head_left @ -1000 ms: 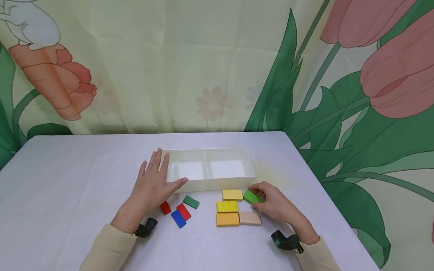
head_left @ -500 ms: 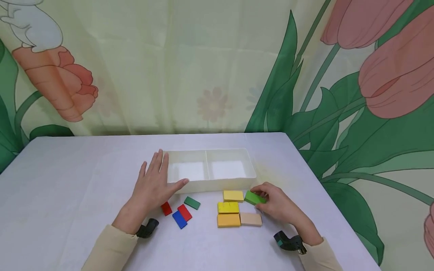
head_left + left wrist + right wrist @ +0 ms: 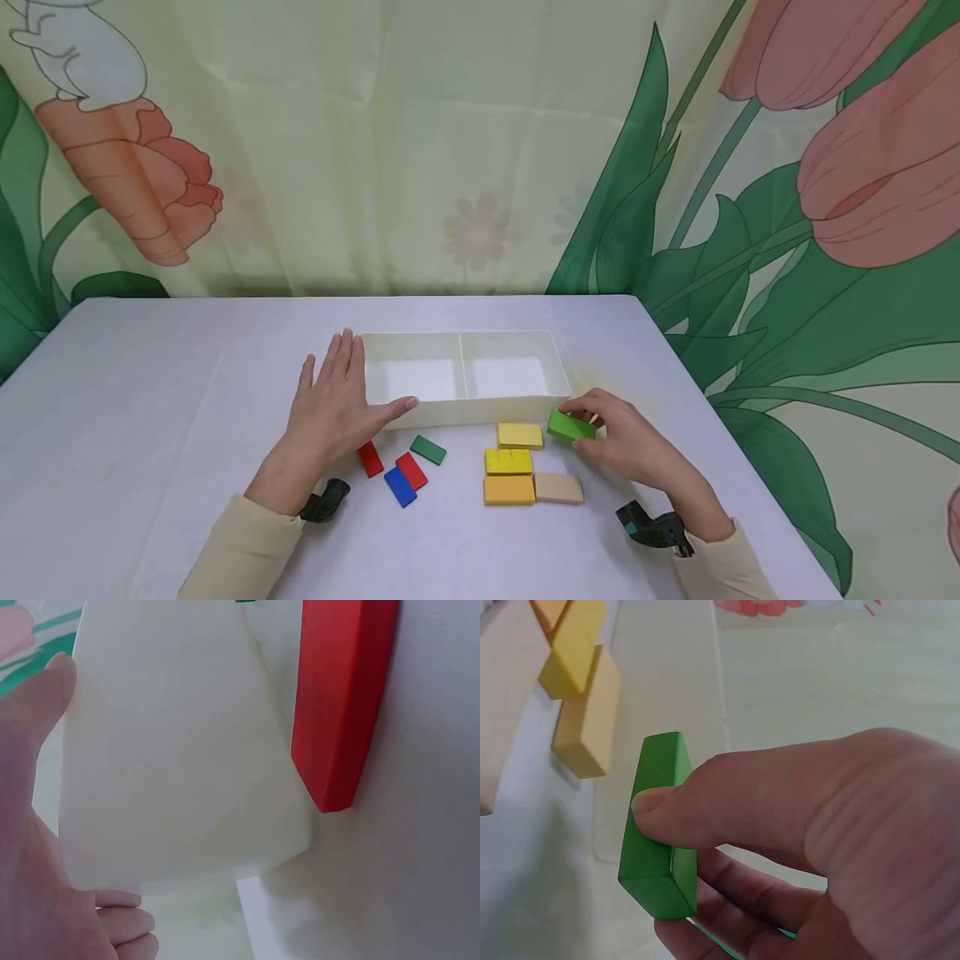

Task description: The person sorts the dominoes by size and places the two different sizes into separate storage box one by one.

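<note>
My right hand (image 3: 626,437) pinches a light green block (image 3: 570,426) between thumb and fingers near the front right corner of a white two-compartment box (image 3: 480,411). In the right wrist view the thumb presses one broad face of the green block (image 3: 656,825). My left hand (image 3: 330,412) rests with straight, spread fingers on the box's left end, its thumb along the front rim. The left wrist view shows the box's wall (image 3: 180,750) against that hand, with a red block (image 3: 337,697) close beside it.
Before the box's left half lie a dark green block (image 3: 428,450), a blue block (image 3: 401,486) and two red blocks (image 3: 412,471). Three yellowish blocks (image 3: 509,490) and a beige block (image 3: 558,488) lie right of them. A printed curtain (image 3: 420,150) hangs behind the table.
My right hand has lifted the light green block slightly and moved it a little right, away from the yellow block beside it. The left hand stays at the box's end.
</note>
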The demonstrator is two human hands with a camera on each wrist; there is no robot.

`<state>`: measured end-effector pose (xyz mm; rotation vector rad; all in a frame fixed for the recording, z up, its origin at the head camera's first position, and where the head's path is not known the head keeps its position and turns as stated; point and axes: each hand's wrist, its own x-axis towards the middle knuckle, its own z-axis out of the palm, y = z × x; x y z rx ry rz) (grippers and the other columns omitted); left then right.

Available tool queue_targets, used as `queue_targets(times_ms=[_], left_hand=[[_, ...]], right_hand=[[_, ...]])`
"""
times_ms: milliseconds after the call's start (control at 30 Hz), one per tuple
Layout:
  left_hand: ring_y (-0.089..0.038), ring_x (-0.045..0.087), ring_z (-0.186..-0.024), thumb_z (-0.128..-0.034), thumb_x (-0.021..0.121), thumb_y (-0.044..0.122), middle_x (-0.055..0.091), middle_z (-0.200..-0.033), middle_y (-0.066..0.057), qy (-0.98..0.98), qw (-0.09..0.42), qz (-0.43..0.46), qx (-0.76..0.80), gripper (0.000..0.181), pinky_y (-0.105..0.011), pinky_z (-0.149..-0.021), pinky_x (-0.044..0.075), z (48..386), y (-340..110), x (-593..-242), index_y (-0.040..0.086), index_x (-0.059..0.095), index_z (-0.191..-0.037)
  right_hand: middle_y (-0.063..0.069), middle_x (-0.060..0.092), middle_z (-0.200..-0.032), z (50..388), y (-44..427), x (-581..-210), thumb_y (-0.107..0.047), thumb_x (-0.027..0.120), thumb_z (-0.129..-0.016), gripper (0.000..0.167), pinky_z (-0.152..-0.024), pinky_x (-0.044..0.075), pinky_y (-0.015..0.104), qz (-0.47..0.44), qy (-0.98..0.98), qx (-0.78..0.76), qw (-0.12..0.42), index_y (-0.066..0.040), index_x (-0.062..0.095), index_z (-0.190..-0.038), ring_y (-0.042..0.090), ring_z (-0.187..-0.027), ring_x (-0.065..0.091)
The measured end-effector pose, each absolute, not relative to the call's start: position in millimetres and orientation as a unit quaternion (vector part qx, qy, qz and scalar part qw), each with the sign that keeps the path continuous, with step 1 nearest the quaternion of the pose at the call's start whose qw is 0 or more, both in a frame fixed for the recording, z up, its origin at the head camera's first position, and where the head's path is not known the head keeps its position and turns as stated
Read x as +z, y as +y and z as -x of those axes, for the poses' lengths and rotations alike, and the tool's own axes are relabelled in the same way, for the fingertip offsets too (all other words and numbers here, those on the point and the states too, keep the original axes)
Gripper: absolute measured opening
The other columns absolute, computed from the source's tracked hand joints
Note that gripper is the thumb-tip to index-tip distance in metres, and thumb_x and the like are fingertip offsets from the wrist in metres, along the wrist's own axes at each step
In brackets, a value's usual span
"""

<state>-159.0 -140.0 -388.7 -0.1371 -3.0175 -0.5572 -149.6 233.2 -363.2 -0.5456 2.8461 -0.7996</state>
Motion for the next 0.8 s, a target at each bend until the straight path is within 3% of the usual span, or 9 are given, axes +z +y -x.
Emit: queue_targets(times_ms=[800], left_hand=[[-0.042,0.006,-0.153,-0.0823,0.055,0.076,0.006,-0.165,-0.025,-0.983,0.03,0.041,-0.178,0.12,-0.063,-0.122,0.003,161,-138,-393,-0.007,0.009,-0.156]], right_hand=[[0.002,0.062,-0.108,176,213,-329,0.0,0.073,-0.083,0.038,-0.087,0.054,0.038,0.246,0.935,-0.254,0.037,-0.007,0.067,-0.12,0.018,-0.099,0.057]])
